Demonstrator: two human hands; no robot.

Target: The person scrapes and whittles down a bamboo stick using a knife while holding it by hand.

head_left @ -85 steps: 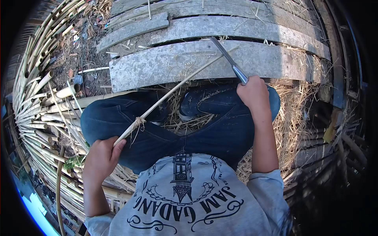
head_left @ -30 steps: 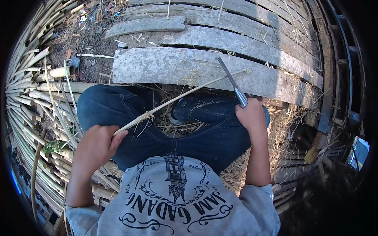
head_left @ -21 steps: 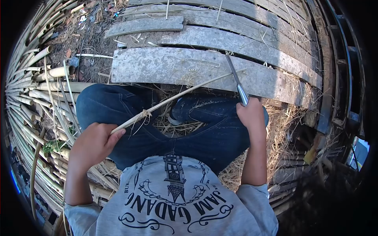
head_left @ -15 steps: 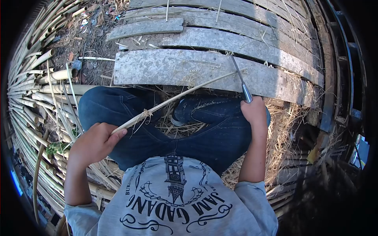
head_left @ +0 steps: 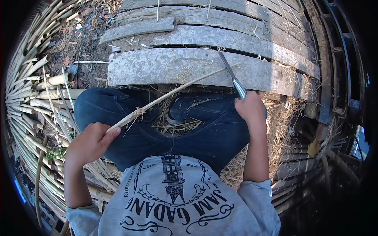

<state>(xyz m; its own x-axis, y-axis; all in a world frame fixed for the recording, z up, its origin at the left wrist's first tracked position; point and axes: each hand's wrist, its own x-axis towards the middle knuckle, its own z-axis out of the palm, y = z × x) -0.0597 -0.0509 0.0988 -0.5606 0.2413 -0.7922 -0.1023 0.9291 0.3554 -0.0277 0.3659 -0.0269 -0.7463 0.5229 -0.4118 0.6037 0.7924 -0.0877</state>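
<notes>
My left hand [head_left: 91, 142] is closed around the near end of a pale bamboo strip [head_left: 173, 92]. The strip runs up and to the right across my lap, and its far part reaches over the nearest plank. A curled shaving [head_left: 138, 113] clings to it not far from my thumb. In my right hand [head_left: 251, 106] is a knife [head_left: 232, 73], gripped by its shiny metal-looking handle. Its long narrow blade points up and left, crossing the bamboo strip near the strip's far end. The blade tip is over the plank, by a few shavings.
Weathered grey planks [head_left: 165, 69] form a low platform in front of my crossed legs. Many bamboo poles [head_left: 31, 102] are stacked along the left. Straw-like shavings [head_left: 281, 129] heap up by my right knee. A short loose board [head_left: 138, 29] lies on the planks.
The knife has tilted further left, and my right hand has shifted slightly left and up. My left hand keeps its hold on the bamboo strip. The whole view has shifted a little.
</notes>
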